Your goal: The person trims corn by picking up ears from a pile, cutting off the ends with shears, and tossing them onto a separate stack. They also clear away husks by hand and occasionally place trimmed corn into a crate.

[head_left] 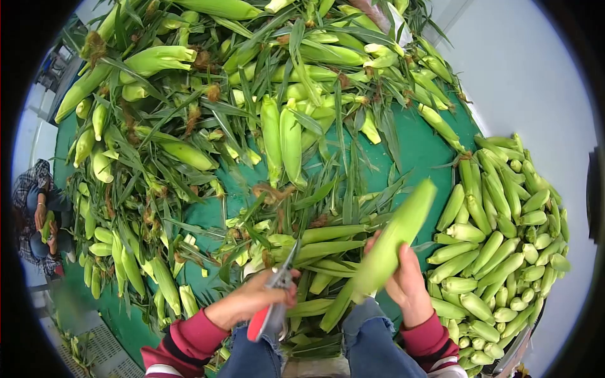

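Note:
My left hand [255, 299] is closed around a pair of pruning shears [272, 318] with a red handle. Its pointed metal blades face up and away from me, to the left of the corn and apart from it. In my right hand [408, 283] is a large green ear of corn [398, 236], still in its husk and tilted with its upper end to the right. My thumb and fingers grip it from the sides. Below and between my hands lies a heap of husked ears and cut leaves [321, 249], close to my knees.
Untrimmed corn with long leaves and brown silk [183, 113] covers much of the green floor [428, 157]. At right, a big round container is heaped with trimmed ears [485, 264] beside a pale wall [529, 75]. Another person [31, 214] sits at far left, handling an ear.

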Demonstrator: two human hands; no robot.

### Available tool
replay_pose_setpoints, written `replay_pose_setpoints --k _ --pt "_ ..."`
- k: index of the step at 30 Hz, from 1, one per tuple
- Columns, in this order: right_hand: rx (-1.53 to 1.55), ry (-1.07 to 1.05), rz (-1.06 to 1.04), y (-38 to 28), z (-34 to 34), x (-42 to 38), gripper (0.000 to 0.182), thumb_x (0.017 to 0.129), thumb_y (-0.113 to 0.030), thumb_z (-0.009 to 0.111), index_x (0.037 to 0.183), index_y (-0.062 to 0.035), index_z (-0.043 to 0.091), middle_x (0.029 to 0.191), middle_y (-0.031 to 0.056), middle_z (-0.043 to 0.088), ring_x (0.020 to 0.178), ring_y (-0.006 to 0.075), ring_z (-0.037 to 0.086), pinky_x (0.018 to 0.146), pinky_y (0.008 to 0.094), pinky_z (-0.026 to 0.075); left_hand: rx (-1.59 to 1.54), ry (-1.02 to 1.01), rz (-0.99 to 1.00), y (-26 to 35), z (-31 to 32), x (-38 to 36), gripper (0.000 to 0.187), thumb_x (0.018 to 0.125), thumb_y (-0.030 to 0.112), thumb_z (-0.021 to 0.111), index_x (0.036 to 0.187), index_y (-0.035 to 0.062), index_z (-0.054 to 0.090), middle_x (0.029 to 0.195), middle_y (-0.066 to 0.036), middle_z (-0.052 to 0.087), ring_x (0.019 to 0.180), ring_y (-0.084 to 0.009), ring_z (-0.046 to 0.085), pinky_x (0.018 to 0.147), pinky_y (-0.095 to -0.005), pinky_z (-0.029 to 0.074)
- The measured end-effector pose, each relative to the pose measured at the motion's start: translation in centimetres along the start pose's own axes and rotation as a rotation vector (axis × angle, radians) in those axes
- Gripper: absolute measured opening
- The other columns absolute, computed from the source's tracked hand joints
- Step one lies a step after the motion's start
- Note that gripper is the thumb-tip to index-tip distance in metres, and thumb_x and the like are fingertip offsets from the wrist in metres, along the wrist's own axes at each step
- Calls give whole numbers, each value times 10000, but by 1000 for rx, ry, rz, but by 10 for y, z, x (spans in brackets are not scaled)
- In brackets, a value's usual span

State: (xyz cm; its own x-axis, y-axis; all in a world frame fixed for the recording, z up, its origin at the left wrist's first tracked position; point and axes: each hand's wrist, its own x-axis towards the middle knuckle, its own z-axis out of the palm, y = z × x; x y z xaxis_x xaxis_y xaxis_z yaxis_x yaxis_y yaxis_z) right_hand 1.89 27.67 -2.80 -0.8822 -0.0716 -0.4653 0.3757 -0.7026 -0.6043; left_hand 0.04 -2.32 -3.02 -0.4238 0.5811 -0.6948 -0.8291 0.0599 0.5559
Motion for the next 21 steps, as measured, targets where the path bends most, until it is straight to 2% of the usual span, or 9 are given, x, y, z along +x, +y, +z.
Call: replay_pose_setpoints --k 2,5,9,12,13,16,17,20,21 --pt "42 252 -134 3 23 11 431 901 -225 651 1235 -19 474 1184 133 587 1067 224 582 951 389 479 -162 -223 3 -4 19 -4 606 807 54 561 1372 -4 350 1172 -98 541 1067 -208 564 896 -350 464" --pt "-32 342 -278 11 28 20 425 885 -174 664 1229 -13 472 1207 142 572 1055 214 583 931 369 488 -457 -297 -188 -3 49 -2 692 817 83 539 1449 27 263 1231 -99 514 1242 -230 477 990 -378 413" --pt "-181 305 -347 20 41 11 475 872 -182 668 1248 -12 432 1222 147 554 1076 234 569 949 386 469 -533 -179 -165 0 62 14 640 840 103 509 1433 47 277 1230 -98 516 1219 -239 499 981 -410 416" --pt "-259 253 -358 27 42 10 488 854 -160 678 1246 -11 429 1208 140 555 1072 225 563 952 380 452 -494 -141 -98 12 59 24 586 820 24 474 1389 29 333 1178 -114 525 1199 -294 523 997 -436 429" --pt "-267 243 -365 29 42 11 479 849 -139 684 1240 -6 442 1200 131 558 1061 211 561 933 364 453 -392 -133 -47 7 55 27 540 823 45 484 1353 33 383 1113 -118 553 1072 -270 592 888 -382 494" --pt "-291 205 -307 33 30 13 510 817 -116 714 1237 -9 445 1182 117 563 1047 193 557 913 341 453 -195 -76 -171 8 44 22 515 837 85 502 1339 16 413 1061 -71 580 962 -173 598 793 -309 499" --pt "-302 188 -274 31 25 12 530 804 -116 726 1238 -13 439 1177 115 564 1046 191 556 911 338 452 25 -36 -51 7 40 21 494 821 55 528 1305 15 439 986 -49 596 828 -137 588 712 -264 501" --pt "-1038 -10 -296 29 19 8 610 748 -124 773 1237 -20 424 1144 110 581 1025 193 578 888 328 468 393 249 549 31 45 3 469 804 -35 500 1267 25 457 972 -54 575 832 -121 565 744 -264 482" --pt "-1078 -54 -315 31 28 7 654 708 -144 803 1227 -18 427 1111 131 601 1005 216 611 855 334 490 438 317 619 35 46 2 506 789 -76 569 1268 39 451 967 -44 573 807 -102 546 718 -242 457"
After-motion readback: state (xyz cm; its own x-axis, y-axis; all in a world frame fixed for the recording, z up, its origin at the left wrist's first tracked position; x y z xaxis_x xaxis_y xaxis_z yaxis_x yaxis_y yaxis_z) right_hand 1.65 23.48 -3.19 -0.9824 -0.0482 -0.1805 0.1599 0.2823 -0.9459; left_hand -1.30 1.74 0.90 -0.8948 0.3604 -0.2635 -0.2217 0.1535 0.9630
